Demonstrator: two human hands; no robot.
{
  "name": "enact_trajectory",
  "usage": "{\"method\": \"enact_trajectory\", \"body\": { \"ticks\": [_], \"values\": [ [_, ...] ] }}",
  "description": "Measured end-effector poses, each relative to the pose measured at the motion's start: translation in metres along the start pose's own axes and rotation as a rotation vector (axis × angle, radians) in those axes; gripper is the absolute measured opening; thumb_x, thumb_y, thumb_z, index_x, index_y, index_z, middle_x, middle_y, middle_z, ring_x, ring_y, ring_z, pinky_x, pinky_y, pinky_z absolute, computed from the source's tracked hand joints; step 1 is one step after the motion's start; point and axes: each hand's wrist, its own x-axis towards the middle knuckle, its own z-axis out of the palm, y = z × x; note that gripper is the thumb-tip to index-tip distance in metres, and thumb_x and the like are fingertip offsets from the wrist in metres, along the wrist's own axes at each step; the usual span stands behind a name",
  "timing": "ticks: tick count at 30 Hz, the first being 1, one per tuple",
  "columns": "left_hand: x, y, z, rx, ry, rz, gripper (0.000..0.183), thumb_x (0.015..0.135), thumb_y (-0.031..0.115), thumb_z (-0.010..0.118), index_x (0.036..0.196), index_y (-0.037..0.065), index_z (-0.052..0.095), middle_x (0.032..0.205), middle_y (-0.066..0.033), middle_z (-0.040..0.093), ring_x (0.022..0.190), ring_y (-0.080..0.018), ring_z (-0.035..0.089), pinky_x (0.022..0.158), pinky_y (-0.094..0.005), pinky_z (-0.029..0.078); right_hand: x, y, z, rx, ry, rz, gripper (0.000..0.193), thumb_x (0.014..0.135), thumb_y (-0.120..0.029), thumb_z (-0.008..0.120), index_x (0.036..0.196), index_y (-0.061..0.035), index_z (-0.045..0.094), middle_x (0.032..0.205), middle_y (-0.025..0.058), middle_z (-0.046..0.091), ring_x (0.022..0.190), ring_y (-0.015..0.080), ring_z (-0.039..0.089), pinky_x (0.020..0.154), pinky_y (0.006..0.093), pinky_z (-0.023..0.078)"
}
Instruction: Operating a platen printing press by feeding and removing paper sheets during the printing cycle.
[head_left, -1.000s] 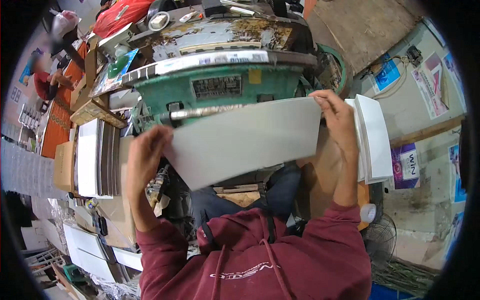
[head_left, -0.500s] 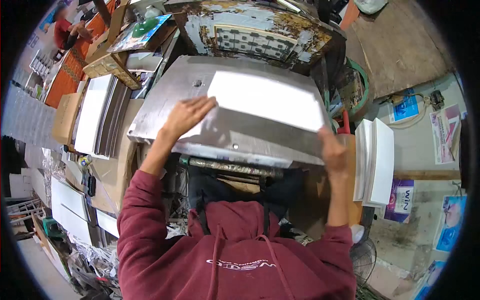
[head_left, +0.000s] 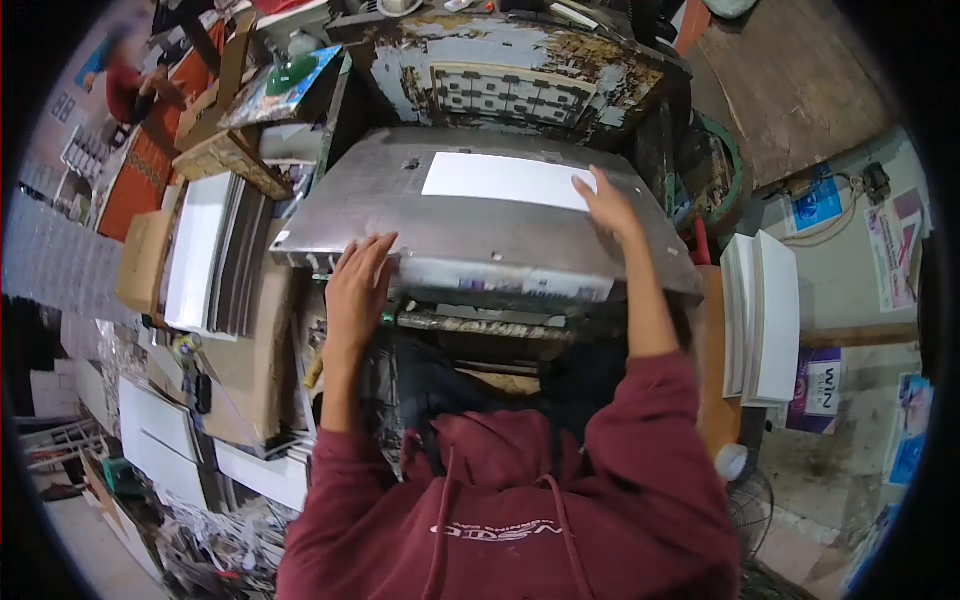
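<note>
A plain white sheet (head_left: 508, 180) lies on the grey metal plate (head_left: 455, 225) of a worn machine, toward its far side. My right hand (head_left: 612, 208) is at the sheet's right end, thumb over its top and fingers at the edge, holding it there. My left hand (head_left: 362, 272) is at the plate's near left edge, fingers stretched out and apart from the sheet. It holds nothing that I can see.
Behind the plate rises a rusty upright panel with a framed block pattern (head_left: 512, 95). White sheets (head_left: 762, 318) stand stacked at right, and another stack (head_left: 200, 250) stands at left beside a cardboard box (head_left: 146, 258). A person in red (head_left: 128, 88) is at the far left.
The white sheet has moved farther back on the plate and shows narrower. My right hand has come inward and up with it. My left hand has let go and drawn back to the near edge.
</note>
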Motion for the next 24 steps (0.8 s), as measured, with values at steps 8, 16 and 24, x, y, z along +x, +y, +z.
{"method": "enact_trajectory", "body": {
  "ticks": [8,16,24],
  "values": [
    [-0.033,-0.005,-0.044,0.093,0.225,-0.207,0.044,0.096,0.006,0.066,0.139,0.006,0.058,0.136,-0.0153,0.063,0.129,-0.0330,0.058,0.106,-0.0423,0.046,0.131,-0.049,-0.097,-0.043,0.031,-0.104,0.087,0.097,-0.067,0.050,0.156,-0.0051,0.036,0.162,0.0231,0.030,0.149,0.0416,0.031,0.119,0.0506,0.029],
    [-0.058,-0.003,-0.016,0.097,-0.042,-0.284,0.051,0.099,0.017,0.064,0.147,0.006,0.050,0.145,-0.0133,0.056,0.138,-0.0343,0.049,0.112,-0.0436,0.039,0.004,-0.018,-0.122,0.357,0.558,-0.636,0.046,0.098,-0.030,0.070,0.135,-0.0028,0.061,0.135,0.0156,0.065,0.127,0.0250,0.061,0.102,0.0331,0.049],
    [-0.043,0.012,0.019,-0.022,-0.133,-0.130,0.048,0.097,0.012,0.065,0.144,0.008,0.054,0.143,-0.0109,0.058,0.139,-0.0331,0.048,0.112,-0.0432,0.040,-0.272,0.154,-0.172,-0.460,1.078,0.355,0.045,0.088,-0.025,0.076,0.125,-0.0021,0.066,0.119,0.0215,0.067,0.108,0.0399,0.065,0.092,0.0450,0.052]
  ]
}}
